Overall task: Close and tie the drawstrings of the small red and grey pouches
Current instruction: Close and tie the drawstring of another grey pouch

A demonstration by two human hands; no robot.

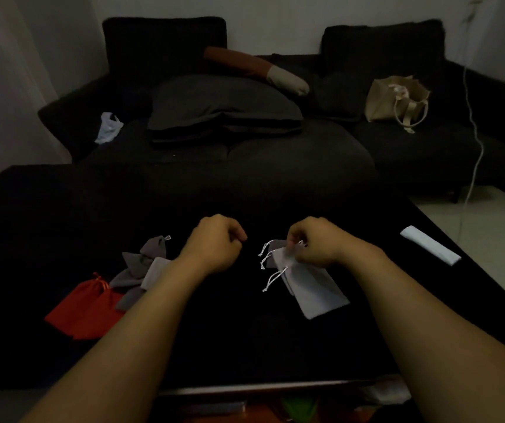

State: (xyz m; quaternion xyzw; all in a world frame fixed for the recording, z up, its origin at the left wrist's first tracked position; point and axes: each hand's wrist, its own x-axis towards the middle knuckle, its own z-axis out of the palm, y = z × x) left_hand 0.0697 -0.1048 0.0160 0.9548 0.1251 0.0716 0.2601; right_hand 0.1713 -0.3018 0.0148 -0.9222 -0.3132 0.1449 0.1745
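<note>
At centre right of the frame, the right hand (315, 244) pinches the mouth of a light grey pouch (312, 285) lying on the dark surface (230, 331). The left hand (214, 242), centre, has its grip curled, holding nothing. Red pouches (83, 309) lie lower left.

Landmark: pale grey fabric drawstring pouch (312, 288) on the black table (230, 331). Left of it, bare tabletop btwn both forearms, open twd the near edge. Further left, a heap of dark grey pouches (137, 270) & red fabric pouches (83, 309) blocks that side. Right of it, a white folded cloth strip (431, 245) near the table edge, well apart. Beyond it, bare dark surface up to the black sofa (245, 148).
</note>
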